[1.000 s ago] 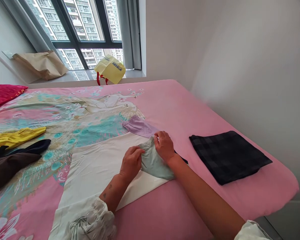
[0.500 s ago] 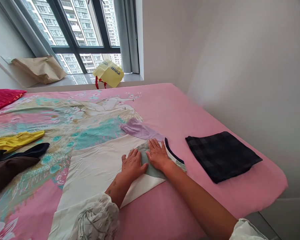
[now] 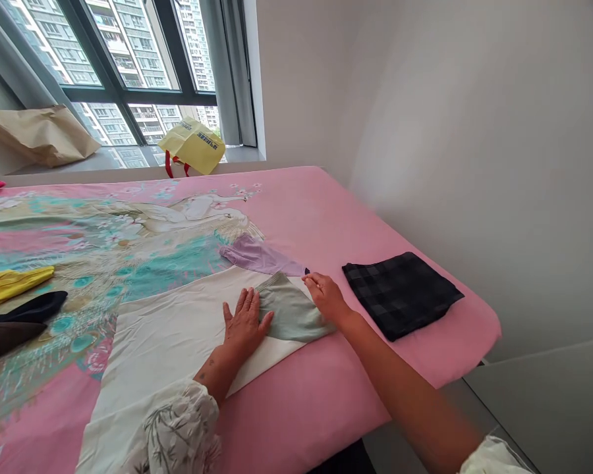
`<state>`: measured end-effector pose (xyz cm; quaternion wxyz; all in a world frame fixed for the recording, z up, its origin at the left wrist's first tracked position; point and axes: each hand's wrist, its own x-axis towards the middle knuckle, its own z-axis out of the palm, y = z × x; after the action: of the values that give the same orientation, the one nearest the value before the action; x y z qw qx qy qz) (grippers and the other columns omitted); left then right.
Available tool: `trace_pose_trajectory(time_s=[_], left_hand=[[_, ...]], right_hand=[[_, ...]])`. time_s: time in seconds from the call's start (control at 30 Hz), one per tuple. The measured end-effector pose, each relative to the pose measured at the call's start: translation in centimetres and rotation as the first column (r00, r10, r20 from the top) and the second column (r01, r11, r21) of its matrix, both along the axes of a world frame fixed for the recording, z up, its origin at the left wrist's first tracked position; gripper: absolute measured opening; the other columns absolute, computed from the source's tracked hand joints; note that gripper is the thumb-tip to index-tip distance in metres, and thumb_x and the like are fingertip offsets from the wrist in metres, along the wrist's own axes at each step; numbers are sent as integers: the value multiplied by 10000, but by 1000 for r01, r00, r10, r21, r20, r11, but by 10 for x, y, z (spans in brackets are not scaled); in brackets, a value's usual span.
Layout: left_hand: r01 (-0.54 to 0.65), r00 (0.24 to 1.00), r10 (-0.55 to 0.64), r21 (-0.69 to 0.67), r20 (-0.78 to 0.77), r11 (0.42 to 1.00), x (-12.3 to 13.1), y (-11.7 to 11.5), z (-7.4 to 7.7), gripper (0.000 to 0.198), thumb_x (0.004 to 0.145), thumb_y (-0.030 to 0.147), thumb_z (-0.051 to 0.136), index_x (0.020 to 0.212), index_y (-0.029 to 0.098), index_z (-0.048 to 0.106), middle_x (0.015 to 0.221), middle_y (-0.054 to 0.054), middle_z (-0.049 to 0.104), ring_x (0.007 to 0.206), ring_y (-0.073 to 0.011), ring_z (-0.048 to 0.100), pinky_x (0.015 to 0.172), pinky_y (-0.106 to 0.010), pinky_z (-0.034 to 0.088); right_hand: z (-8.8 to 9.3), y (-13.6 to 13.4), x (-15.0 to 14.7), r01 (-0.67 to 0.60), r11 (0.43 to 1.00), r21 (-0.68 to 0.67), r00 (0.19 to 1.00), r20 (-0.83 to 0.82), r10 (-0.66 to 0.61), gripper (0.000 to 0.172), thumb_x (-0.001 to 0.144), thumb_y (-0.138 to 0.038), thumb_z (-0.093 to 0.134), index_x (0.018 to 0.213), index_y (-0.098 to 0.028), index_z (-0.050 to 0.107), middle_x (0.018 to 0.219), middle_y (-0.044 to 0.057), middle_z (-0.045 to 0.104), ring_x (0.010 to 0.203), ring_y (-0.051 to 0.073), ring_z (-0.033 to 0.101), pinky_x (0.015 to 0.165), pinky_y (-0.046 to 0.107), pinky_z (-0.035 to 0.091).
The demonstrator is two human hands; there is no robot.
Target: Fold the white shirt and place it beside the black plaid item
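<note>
A small pale green garment [image 3: 290, 313] lies folded on a cream cloth [image 3: 172, 342] spread over the pink bed [image 3: 356, 224]. My left hand [image 3: 244, 324] rests flat and open on the green piece's left edge. At its right edge, my right hand [image 3: 326, 297] has the fingers curled in a pinch on the fabric. A lilac garment [image 3: 261, 257] lies just beyond, touching the green one.
A folded dark checked cloth [image 3: 400, 293] sits to the right near the bed's edge. Yellow [image 3: 10, 284], black [image 3: 29, 308] and brown clothes lie at the far left. A yellow bag [image 3: 192, 143] and a brown paper bag [image 3: 34, 135] rest on the window sill.
Both hands pressed the green garment flat, then my right hand slid to its right edge and curled on it. The dark-trimmed edge that showed at the right is now tucked out of sight. The view shifted right.
</note>
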<state>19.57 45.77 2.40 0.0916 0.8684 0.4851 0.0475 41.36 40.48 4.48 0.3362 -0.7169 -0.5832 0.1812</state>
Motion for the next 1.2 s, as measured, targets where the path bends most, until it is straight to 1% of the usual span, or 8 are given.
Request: trace_pose_trajectory(time_s=[0.1, 0.2, 0.37, 0.53, 0.73, 0.9, 1.07, 1.2], left_hand=[[219, 973, -221, 47, 61, 975, 14, -13, 8, 488, 925, 323, 259, 1374, 194, 401, 1502, -65, 289, 1412, -211, 167, 1142, -518, 54], [382, 920, -379, -13, 95, 924, 36, -18, 9, 465, 918, 236, 256, 1336, 194, 455, 1471, -66, 361, 1397, -192, 220, 1143, -460, 150], [370, 929, -363, -106, 76, 923, 63, -10, -5, 482, 925, 335, 292, 1394, 246, 361, 1499, -49, 307, 1399, -212, 213, 1127, -540, 102], [332, 942, -331, -16, 59, 943, 65, -9, -25, 577, 915, 477, 280, 1445, 252, 248, 1524, -31, 238, 1414, -234, 151, 1129, -559, 38], [313, 949, -312, -24, 30, 949, 69, -10, -23, 608, 900, 503, 298, 1447, 246, 243, 1529, -34, 223, 1414, -252, 143, 1124, -571, 20], [300, 954, -297, -127, 43, 946, 65, -8, 1, 546, 926, 438, 241, 1429, 230, 281, 1510, -51, 279, 1402, -223, 200, 1124, -561, 81], [326, 941, -327, 33, 87, 945, 41, -28, 0, 509, 940, 350, 229, 1427, 217, 295, 1507, -59, 288, 1408, -200, 178, 1131, -531, -59], [267, 956, -277, 112, 95, 957, 12, -46, -19, 540, 935, 409, 269, 1434, 202, 279, 1487, -80, 328, 1397, -223, 217, 1119, -562, -67]], right_hand=[[-5, -47, 22, 126, 991, -51, 992, -21, -127, 219, 798, -295, 441, 838, -187, 627, 791, 17, 634, 761, 150, 562, 717, 258, 425], [-16, -78, 36, 108, 960, -260, 977, -150, -151, 174, 695, -235, 523, 832, -191, 621, 599, -37, 524, 543, 98, 470, 517, 206, 350], [-20, -88, 44, -248, 877, -412, 796, -602, -58, 334, 775, -349, 506, 1074, -204, 534, 527, -64, 525, 368, 78, 428, 376, 175, 310], [-35, -93, 38, -127, 864, -487, 813, -550, -190, 292, 834, -485, 435, 827, -201, 501, 431, -64, 487, 295, 98, 411, 304, 173, 271], [-48, -103, 27, 168, 885, -435, 886, -328, -329, 231, 820, -405, 458, 858, -202, 561, 476, -42, 535, 362, 102, 466, 405, 195, 332], [-21, -110, 13, 298, 943, -149, 932, -167, -321, 249, 848, -386, 417, 951, -213, 565, 617, -15, 591, 547, 149, 552, 537, 244, 406], [6, -85, -27, -30, 990, 140, 1000, -3, 31, 360, 925, -309, 286, 1119, -198, 569, 1146, 69, 621, 1089, 172, 555, 948, 297, 409], [-21, -50, -49, -242, 962, -127, 901, 340, 271, 485, 917, -308, 295, 1360, -156, 423, 1440, 87, 386, 1368, 215, 267, 1137, 441, 145]])
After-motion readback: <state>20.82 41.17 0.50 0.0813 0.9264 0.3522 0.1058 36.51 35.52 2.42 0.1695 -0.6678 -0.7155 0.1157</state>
